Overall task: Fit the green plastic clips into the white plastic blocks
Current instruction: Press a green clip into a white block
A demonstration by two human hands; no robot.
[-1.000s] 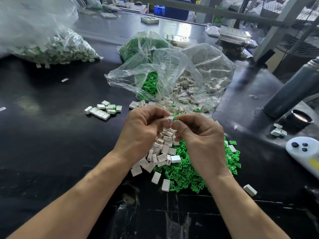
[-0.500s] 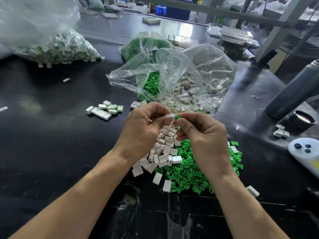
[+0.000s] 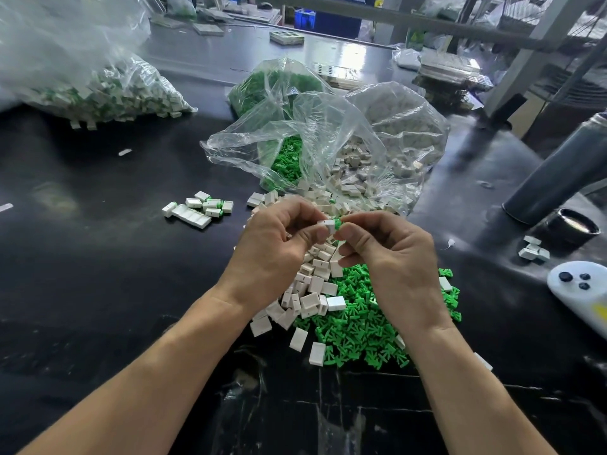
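My left hand (image 3: 274, 247) pinches a small white block (image 3: 325, 225) above the heaps. My right hand (image 3: 391, 254) pinches a green clip (image 3: 337, 221) whose end sits against the block's right end. Below the hands lies a heap of loose white blocks (image 3: 312, 290), and to its right a heap of green clips (image 3: 354, 326). A small group of fitted blocks (image 3: 200, 208) with green ends lies on the table to the left.
An open clear bag (image 3: 328, 149) of clips and blocks lies behind the hands. A large bag of fitted blocks (image 3: 98, 90) sits far left. At the right are a grey cylinder (image 3: 558, 172), a black cap (image 3: 576, 226) and a white controller (image 3: 581, 290). The table (image 3: 98, 274) is black.
Both hands have risen slightly, and the green clip now shows at the white block's right end between the fingertips.
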